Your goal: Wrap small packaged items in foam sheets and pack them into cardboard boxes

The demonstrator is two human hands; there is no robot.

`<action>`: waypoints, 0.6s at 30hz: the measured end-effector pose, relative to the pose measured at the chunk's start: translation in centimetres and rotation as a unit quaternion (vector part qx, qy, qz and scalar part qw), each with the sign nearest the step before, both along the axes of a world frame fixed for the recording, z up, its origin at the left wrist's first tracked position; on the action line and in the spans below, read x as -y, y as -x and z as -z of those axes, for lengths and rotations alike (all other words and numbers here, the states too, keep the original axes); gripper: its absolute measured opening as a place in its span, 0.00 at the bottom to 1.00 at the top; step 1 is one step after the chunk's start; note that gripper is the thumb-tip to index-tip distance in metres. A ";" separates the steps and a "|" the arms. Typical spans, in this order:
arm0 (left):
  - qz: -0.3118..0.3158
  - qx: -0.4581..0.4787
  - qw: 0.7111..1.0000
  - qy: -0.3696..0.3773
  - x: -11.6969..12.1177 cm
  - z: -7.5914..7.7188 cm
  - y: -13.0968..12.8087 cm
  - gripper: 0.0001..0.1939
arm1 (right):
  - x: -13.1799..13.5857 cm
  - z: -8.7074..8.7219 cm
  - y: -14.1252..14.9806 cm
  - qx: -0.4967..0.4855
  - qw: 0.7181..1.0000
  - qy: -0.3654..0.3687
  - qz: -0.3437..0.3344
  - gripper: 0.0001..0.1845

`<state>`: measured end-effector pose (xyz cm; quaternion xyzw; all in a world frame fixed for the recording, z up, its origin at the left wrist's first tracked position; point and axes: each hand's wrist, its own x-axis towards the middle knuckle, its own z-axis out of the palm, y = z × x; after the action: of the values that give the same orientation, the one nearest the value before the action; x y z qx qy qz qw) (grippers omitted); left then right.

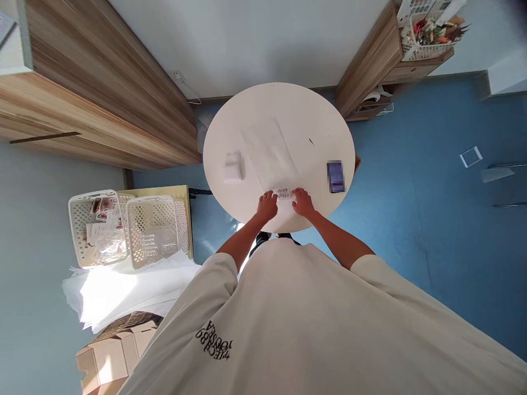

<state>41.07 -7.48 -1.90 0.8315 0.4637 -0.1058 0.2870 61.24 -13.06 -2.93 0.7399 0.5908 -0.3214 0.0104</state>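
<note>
A small clear pack with several dark marks or items showing through it [283,192] lies at the near end of a thin white sheet of wrapping [269,153] on the round white table [317,109]. At the pack's left end, my left hand [268,206] has its fingers curled over the edge. My right hand [303,203] grips the opposite end in the same way. Exactly what is inside the pack is too small to make out. To the left on the table stands a small stack of white wrapped pieces [233,167].
A phone [336,176] lies at the table's right side, and a small dark sliver [312,141] farther back. White baskets [152,230] with clear plastic pieces stand at left, near white sheets [132,288] and cardboard [115,356]. Wooden cabinets flank the table's far side.
</note>
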 end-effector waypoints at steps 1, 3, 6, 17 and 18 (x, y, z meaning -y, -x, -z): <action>-0.007 0.008 1.000 -0.007 0.0 -0.1 -0.3 0.27 | 0.2 0.1 -0.1 0.003 1.000 0.002 -0.012 0.30; -0.016 0.018 1.000 -0.012 0.0 -0.2 -0.9 0.30 | 0.5 0.2 -0.1 0.006 1.000 0.001 -0.029 0.28; -0.012 0.014 1.000 -0.004 -0.4 0.0 -1.4 0.39 | 1.1 0.5 0.4 0.010 0.999 -0.001 -0.034 0.27; -0.022 -0.021 1.000 -0.006 -1.7 0.9 -1.7 0.39 | 3.8 1.1 0.2 0.023 0.994 -0.005 -0.108 0.21; -0.023 -0.020 0.999 -0.008 -1.6 1.0 -1.8 0.38 | 3.8 1.2 0.0 0.024 0.993 -0.006 -0.118 0.21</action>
<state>42.83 -5.87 -2.92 0.8204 0.4897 -0.1122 0.2731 61.21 -16.87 -4.12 0.6730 0.6753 -0.2962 0.0581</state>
